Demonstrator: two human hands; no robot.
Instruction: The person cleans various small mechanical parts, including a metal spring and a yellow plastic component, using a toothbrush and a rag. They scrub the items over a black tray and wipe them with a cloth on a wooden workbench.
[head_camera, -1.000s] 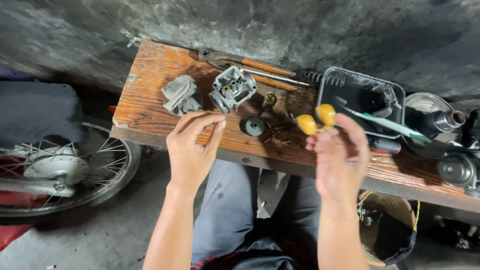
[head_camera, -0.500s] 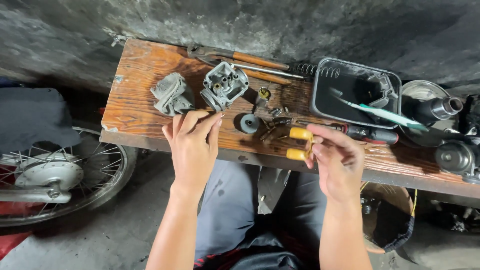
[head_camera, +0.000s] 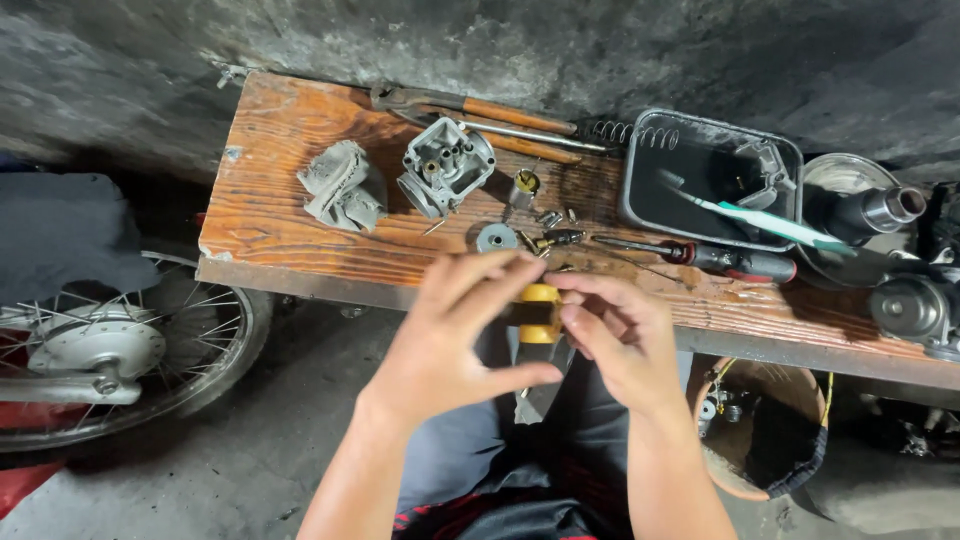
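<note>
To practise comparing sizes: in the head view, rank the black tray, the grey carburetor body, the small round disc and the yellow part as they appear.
1. black tray
2. grey carburetor body
3. yellow part, partly hidden by fingers and nearer the camera, so unsure against the disc
4. small round disc

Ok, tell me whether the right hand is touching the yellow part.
Touching. The head view shows the right hand's fingertips pressed against the yellow part, with no gap between them; the left hand closes on it from the other side.
</note>
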